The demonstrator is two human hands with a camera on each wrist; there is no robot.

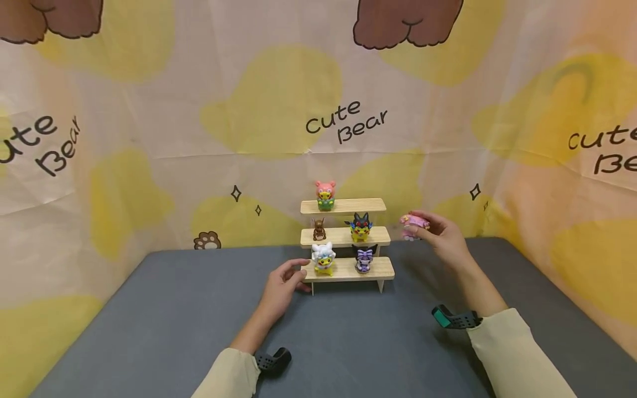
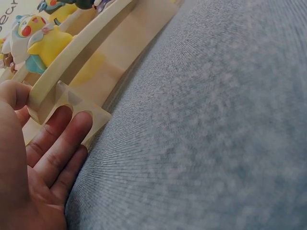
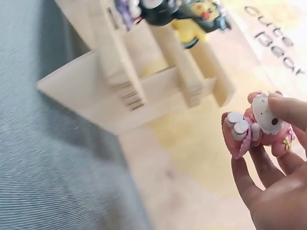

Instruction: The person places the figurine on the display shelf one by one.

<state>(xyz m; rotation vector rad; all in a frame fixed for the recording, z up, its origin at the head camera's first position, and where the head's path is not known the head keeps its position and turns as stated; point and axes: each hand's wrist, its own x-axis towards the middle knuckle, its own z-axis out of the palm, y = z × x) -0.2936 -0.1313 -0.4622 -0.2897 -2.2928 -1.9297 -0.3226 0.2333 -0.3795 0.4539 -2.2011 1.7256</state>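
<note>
A pink-and-white figurine [image 3: 261,122] is pinched between the thumb and fingers of my right hand [image 1: 443,237], raised to the right of a small three-tier wooden display stand [image 1: 348,268]. Its white face and pale feet show in the right wrist view. My left hand [image 1: 280,284] is at the left end of the stand's lowest tier. In the left wrist view its thumb lies by the plank end, while fairly straight fingers [image 2: 72,136] rest against the side panel. Nearest that hand, a white-hooded yellow figurine [image 1: 324,260] stands on the lowest tier.
Also on the lowest tier is a purple-and-black figurine [image 1: 364,260]. A brown figurine [image 1: 319,229] and a black-eared yellow figurine [image 1: 360,226] share the middle tier; a pink-hooded figurine [image 1: 325,196] tops the stand. Behind the grey table [image 1: 189,309] hangs a printed cloth [image 1: 174,182].
</note>
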